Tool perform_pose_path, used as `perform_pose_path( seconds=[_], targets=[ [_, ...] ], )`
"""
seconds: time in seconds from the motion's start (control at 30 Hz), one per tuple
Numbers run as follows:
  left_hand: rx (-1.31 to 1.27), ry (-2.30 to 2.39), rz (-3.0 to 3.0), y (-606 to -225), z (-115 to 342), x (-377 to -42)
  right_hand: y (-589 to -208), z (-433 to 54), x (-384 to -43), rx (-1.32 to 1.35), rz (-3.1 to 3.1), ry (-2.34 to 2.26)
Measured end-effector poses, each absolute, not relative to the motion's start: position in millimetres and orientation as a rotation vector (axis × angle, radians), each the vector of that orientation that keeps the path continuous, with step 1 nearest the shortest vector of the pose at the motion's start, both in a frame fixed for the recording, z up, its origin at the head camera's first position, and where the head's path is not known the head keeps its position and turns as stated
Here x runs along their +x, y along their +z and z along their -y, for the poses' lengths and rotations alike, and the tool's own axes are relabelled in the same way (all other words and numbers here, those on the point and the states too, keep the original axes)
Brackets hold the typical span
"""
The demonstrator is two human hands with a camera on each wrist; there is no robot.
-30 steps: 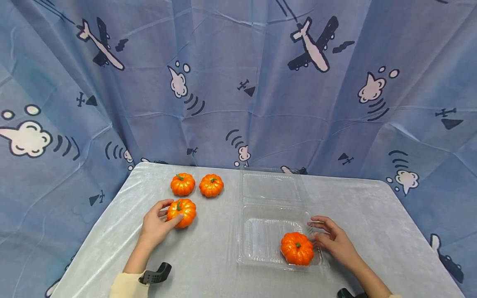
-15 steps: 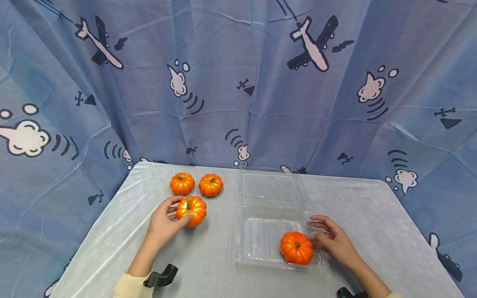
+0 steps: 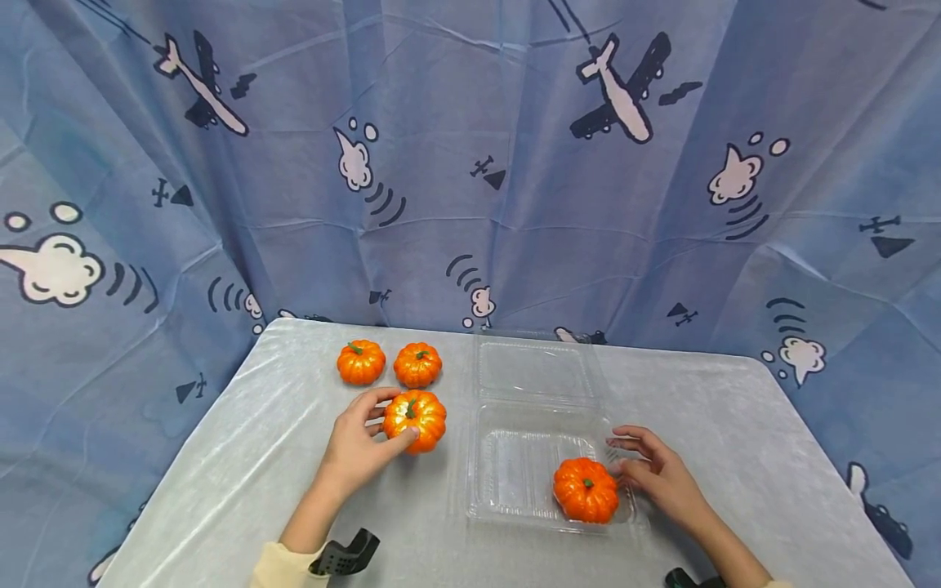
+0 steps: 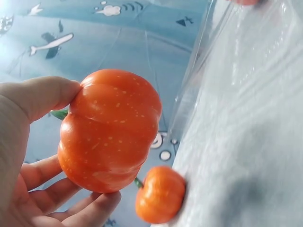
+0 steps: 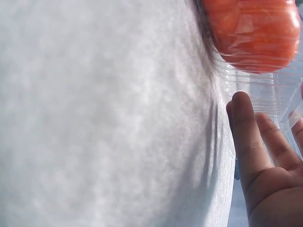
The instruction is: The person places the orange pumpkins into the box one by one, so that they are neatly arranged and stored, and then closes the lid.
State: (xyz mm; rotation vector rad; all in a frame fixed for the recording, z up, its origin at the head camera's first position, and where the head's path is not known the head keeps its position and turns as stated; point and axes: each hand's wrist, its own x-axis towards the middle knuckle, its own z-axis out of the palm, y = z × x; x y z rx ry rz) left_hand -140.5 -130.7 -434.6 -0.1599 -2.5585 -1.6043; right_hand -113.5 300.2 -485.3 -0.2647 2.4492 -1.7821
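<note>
Thumb and fingers of my left hand [image 3: 360, 447] grip a small orange pumpkin [image 3: 415, 421] with a green stem, held above the table left of a clear plastic clamshell box [image 3: 474, 490]. Seen from the left wrist, the pumpkin [image 4: 111, 130] is off the cloth. A redder pumpkin [image 3: 586, 490] sits in the box's front right corner. Beside the box's right wall lies my right hand [image 3: 657, 474], its fingers fairly straight; in the right wrist view the fingers [image 5: 251, 137] are at the clear wall, whether touching I cannot tell.
Two more pumpkins, one [image 3: 361, 363] and another [image 3: 417, 365], stand at the back left of the white-clothed table [image 3: 706, 400]. The box's lid [image 3: 537, 371] lies folded back, away from me. A blue patterned curtain [image 3: 441, 163] hangs behind the table.
My left hand has carried its pumpkin to the right, closer to the box. My right hand and the pumpkin in the box have stayed where they were.
</note>
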Motion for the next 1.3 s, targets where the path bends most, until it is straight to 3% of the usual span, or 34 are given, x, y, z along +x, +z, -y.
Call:
perform_pose_path(
  seconds=[1.3],
  targets=[
    [-0.457, -1.749, 2.508, -434, 68, -130, -487, -302, -112, -0.316, -2.442, -1.793]
  ],
)
